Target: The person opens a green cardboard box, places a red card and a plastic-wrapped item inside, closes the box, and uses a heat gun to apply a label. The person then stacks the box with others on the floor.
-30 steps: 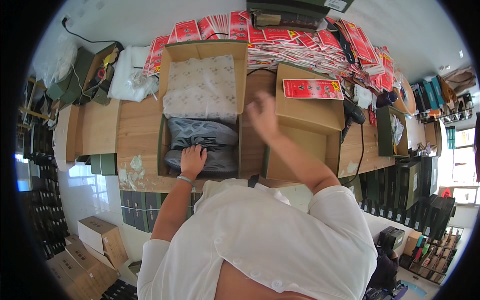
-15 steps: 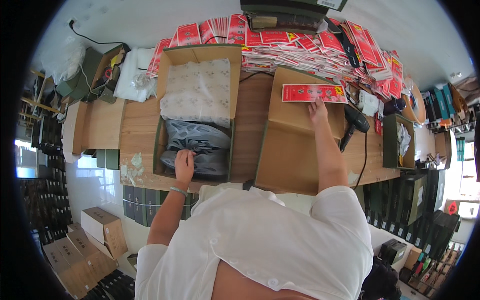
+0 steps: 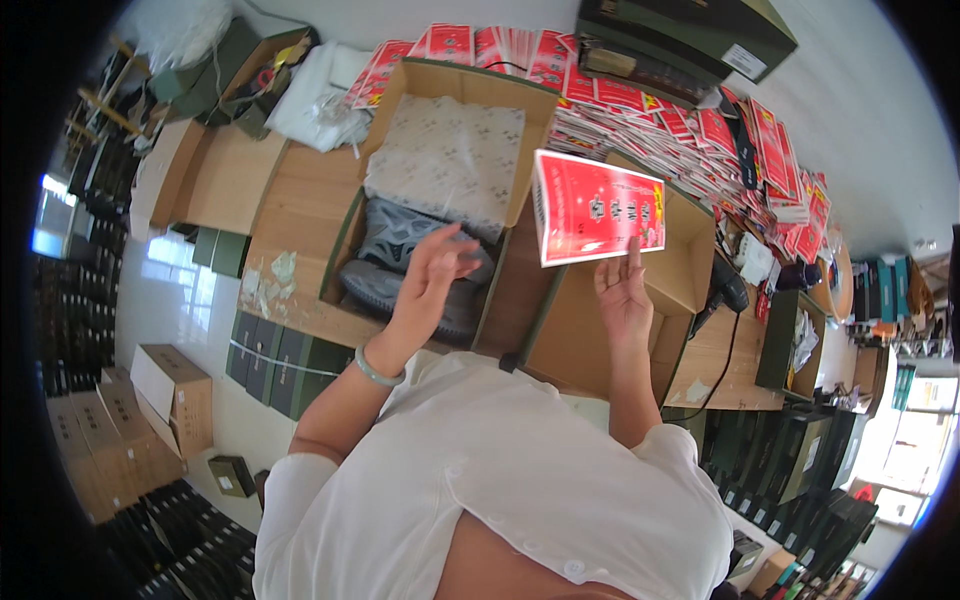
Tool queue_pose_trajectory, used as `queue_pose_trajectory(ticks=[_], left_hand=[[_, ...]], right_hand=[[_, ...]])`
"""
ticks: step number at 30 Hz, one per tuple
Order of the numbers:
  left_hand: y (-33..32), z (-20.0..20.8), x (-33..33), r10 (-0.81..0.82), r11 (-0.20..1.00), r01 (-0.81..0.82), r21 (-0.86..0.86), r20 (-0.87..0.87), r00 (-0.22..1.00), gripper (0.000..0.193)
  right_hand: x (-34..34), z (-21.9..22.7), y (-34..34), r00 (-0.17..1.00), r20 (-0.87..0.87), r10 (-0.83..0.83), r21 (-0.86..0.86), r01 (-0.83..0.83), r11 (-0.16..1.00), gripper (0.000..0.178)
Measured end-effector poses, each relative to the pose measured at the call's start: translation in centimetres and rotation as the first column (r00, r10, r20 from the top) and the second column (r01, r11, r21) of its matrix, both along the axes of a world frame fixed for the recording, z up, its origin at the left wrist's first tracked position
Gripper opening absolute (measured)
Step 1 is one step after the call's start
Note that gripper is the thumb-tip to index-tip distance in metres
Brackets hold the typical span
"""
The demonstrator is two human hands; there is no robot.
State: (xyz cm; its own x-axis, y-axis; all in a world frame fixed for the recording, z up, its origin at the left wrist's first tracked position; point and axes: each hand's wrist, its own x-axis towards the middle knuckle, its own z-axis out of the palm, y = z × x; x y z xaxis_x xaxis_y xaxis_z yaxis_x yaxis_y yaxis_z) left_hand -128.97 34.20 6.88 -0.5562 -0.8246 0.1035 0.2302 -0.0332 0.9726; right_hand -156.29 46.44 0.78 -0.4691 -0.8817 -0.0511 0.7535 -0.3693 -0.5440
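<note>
My right hand [image 3: 626,305] pinches a flat red printed packet [image 3: 580,205] with a white border, raised over the right open shoebox [image 3: 575,330]. Brown card lines that box, and I see nothing inside it. My left hand [image 3: 432,278] hovers above the left shoebox [image 3: 536,100], its fingers half bent and apart, holding nothing. Two grey sneakers [image 3: 385,235] lie side by side in the left box, partly covered by my hand. Patterned tissue paper [image 3: 450,150] is folded back over the raised lid.
A heap of red packets [image 3: 620,135] lines the back of the wooden table [image 3: 300,225]. A dark green box [image 3: 690,40] sits upon it. At right are a black hair dryer [image 3: 728,285] with its cord and a small green box [image 3: 790,345]. Cartons [image 3: 165,400] stand on the floor.
My right hand has lifted the red packet and drawn it nearer and leftward. The left hand has risen off the sneakers and moved right. The whole view has tilted.
</note>
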Motion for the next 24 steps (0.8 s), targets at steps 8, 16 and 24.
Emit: queue_pose_trajectory(ticks=[8, 16, 24], left_hand=[[0.8, 2.0, 3.1, 0.016, 0.962, 0.031, 0.272, -0.17, 0.985, 0.057], [0.2, 1.3, 6.9, 0.147, 0.896, 0.011, 0.444, -0.318, 0.937, 0.044], [-2.0, -1.0, 9.9, 0.159, 0.914, -0.053, 0.403, -0.236, 0.959, 0.042]], right_hand=[[9.3, 0.0, -1.0, 0.962, 0.015, 0.274, 0.041, -0.274, 0.961, 0.057], [14.0, -1.1, -1.7, 0.931, -0.005, 0.365, 0.044, -0.364, 0.93, 0.058], [17.1, -1.0, -2.5, 0.935, -0.114, 0.337, 0.154, -0.318, 0.935, 0.062]])
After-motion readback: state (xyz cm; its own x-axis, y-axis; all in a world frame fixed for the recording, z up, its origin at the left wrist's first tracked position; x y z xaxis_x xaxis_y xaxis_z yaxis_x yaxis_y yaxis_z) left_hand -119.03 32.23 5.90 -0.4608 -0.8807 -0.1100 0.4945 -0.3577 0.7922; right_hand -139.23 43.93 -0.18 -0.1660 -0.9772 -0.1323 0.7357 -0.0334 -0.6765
